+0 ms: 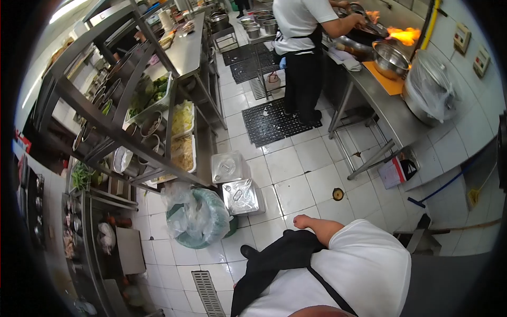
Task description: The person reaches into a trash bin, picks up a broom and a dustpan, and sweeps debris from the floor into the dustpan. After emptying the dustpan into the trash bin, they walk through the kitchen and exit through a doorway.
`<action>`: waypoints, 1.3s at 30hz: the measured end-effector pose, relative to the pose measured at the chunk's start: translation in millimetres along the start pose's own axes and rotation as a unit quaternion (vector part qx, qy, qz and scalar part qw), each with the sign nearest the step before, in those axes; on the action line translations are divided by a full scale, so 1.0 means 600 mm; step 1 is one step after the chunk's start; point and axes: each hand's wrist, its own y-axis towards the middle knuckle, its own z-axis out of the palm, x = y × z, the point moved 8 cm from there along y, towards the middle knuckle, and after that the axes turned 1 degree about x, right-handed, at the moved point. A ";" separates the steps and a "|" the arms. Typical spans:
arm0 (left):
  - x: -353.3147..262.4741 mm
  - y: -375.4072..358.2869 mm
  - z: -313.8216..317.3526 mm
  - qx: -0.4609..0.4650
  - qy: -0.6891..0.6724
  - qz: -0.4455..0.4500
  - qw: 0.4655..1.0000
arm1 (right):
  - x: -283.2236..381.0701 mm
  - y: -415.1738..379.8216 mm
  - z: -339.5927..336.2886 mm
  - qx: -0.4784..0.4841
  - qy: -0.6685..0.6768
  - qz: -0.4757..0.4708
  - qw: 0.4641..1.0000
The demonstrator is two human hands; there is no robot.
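Just beyond our one visible hand, which hangs loosely clenched and empty over the white tiled floor, stand two lidded containers and a bagged bin. We cannot see the other hand. Far ahead, a co-worker cooks over flames.

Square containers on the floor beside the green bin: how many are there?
2. The first container stands by the shelf rack; the second container is next to it, beside the green bin. Others may be hidden under the racks.
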 end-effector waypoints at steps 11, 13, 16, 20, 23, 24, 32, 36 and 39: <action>0.150 -0.229 -0.034 -0.045 -0.227 -0.224 0.947 | 0.067 0.061 -0.003 -0.013 0.000 -0.064 0.998; 0.192 -0.230 -0.009 -0.047 -0.288 -0.250 0.923 | 0.112 0.038 -0.022 0.001 0.007 -0.035 0.999; 0.236 -0.237 0.006 -0.044 -0.307 -0.252 0.917 | 0.156 0.035 0.001 0.033 -0.018 -0.018 0.999; 0.293 -0.203 0.006 -0.045 -0.332 -0.236 0.912 | 0.233 0.039 0.032 0.058 -0.076 -0.008 0.995; 0.356 -0.177 -0.022 -0.076 -0.426 -0.258 0.864 | 0.305 0.063 0.053 0.041 -0.085 -0.037 0.995; 0.381 -0.170 -0.037 -0.099 -0.468 -0.257 0.840 | 0.324 0.072 0.062 0.045 -0.070 -0.026 0.996; 0.604 -0.112 -0.209 -0.089 -0.370 -0.259 0.888 | 0.589 0.152 0.048 -0.067 -0.115 -0.066 0.989; 0.642 -0.105 -0.394 -0.106 -0.428 -0.257 0.860 | 0.789 0.171 -0.056 -0.143 -0.026 -0.058 0.988; 0.693 -0.085 -0.475 -0.142 -0.437 -0.250 0.852 | 0.888 0.259 -0.155 -0.234 -0.003 -0.132 0.963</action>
